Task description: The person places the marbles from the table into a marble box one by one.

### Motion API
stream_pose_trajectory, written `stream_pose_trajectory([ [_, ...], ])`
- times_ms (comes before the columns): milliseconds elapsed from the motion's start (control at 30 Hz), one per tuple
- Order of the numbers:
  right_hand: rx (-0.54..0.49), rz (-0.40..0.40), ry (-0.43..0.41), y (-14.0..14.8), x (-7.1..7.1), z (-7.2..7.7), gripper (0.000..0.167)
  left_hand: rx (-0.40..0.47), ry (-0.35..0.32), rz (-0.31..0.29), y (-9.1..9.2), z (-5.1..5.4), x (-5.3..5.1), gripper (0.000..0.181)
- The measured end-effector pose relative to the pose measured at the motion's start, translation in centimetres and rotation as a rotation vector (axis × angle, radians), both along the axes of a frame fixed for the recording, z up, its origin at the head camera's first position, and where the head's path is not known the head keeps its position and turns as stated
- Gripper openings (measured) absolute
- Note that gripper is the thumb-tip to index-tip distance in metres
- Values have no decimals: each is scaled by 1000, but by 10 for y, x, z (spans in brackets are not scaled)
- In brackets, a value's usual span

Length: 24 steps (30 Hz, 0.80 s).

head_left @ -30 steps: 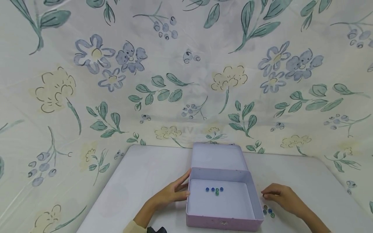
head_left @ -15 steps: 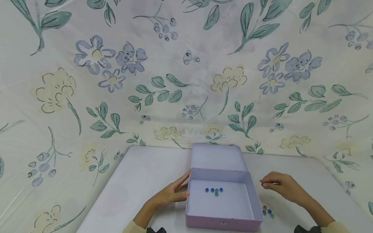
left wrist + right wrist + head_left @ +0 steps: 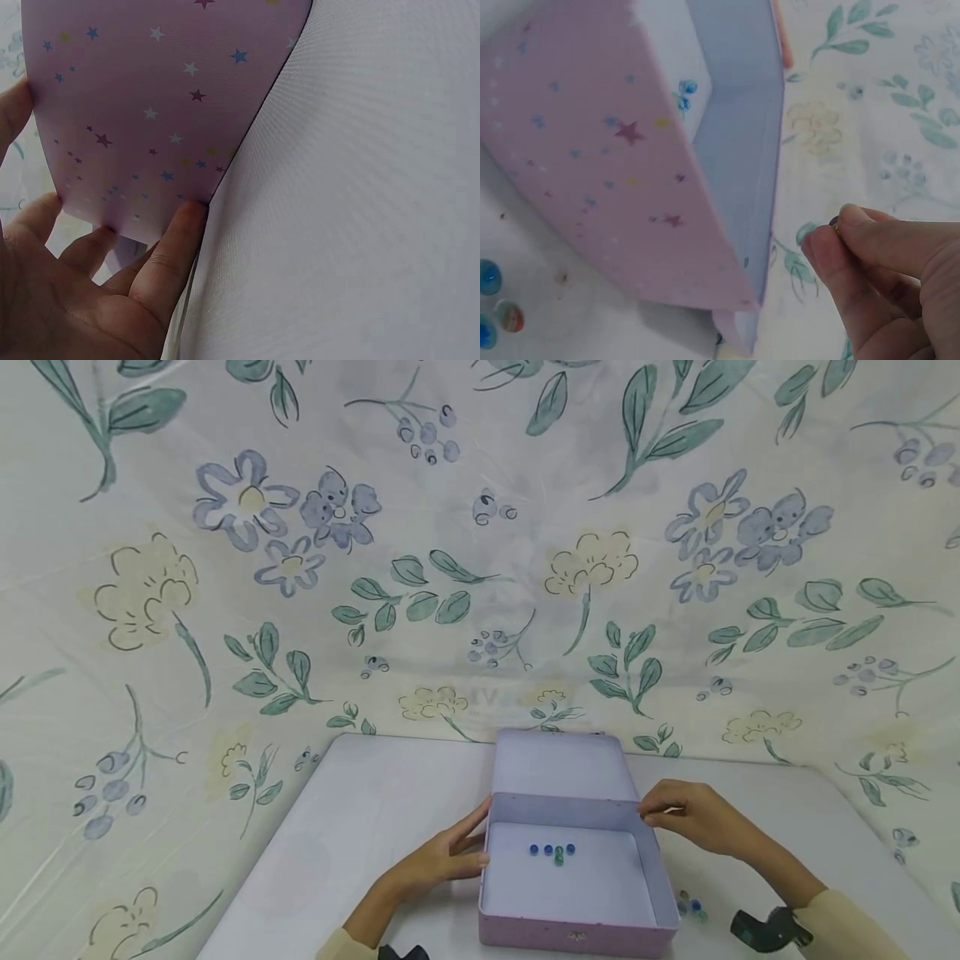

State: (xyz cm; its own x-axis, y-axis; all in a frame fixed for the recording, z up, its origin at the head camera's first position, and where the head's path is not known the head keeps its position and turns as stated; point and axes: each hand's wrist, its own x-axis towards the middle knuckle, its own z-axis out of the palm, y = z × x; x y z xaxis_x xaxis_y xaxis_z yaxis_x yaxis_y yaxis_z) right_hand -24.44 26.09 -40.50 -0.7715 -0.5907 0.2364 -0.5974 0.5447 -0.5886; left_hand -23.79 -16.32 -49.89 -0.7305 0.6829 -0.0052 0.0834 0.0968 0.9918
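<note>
An open lilac tin box (image 3: 536, 932) with stars on its outer walls stands on the white table, its lid (image 3: 562, 764) laid back. On its floor sit several blue and green glass marbles (image 3: 548, 850). My left hand (image 3: 433, 864) rests its spread fingertips against the box's left wall, as the left wrist view (image 3: 97, 292) confirms. My right hand (image 3: 697, 817) is above the box's back right corner. Its thumb and index finger pinch a small dark marble (image 3: 834, 222), mostly hidden by the fingertips.
Several more marbles (image 3: 696, 905) lie on the table (image 3: 375, 793) just right of the box. A floral-patterned sheet (image 3: 480, 610) hangs behind and beside the table. A dark wrist strap (image 3: 768, 930) sits at the right sleeve.
My right hand has moved from beside the loose marbles up and left to the box's back right corner, still pinching the marble. The left hand and box have stayed put.
</note>
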Motion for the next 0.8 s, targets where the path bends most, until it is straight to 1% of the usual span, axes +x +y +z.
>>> stream_pose_trajectory([
  [133,-8,41,-3,-12,-4,5,16,-4,-9,11,1,0,1,85],
  [233,-19,74,0,-22,-8,7,16,-3,-16,21,1,1,2,85],
  [467,2,113,3,-43,-18,3,15,-17,-8,33,2,2,2,83],
  [600,24,124,-10,-55,-23,2,17,-16,-1,27,2,1,1,83],
  [800,38,152,-23,-71,-27,-1,15,-10,11,14,2,-1,-1,84],
])
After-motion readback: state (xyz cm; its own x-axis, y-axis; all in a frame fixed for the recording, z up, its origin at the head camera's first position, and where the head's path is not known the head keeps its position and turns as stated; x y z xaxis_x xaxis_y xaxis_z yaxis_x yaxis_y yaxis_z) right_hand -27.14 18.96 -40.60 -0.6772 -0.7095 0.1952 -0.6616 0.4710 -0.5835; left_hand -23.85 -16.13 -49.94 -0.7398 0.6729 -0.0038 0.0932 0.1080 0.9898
